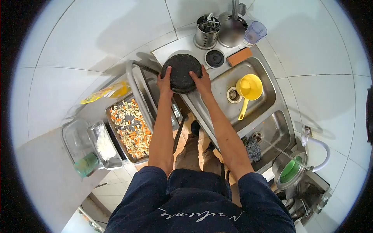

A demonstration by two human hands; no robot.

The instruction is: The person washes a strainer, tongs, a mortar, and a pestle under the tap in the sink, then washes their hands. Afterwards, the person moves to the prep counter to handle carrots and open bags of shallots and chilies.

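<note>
A round black object (181,72), like a stone or a thick disc, is held at the counter's near-left corner, beside the double sink. My left hand (164,80) grips its left side, with the thumb on top. On its right side, my right hand (202,80) is closed round the edge, thumb also on top. The undersides of both hands are hidden. Just right of the disc is a small round black-topped item (215,58), and an orange block (239,57) lies beyond that.
A yellow dipper (249,87) sits in the steel sink (266,77). Behind stand a utensil holder (206,37) and a clear purple cup (255,32). At left are a tray of chopped food (131,128) and a white-filled container (105,144). A grey scrubber (252,149) lies right.
</note>
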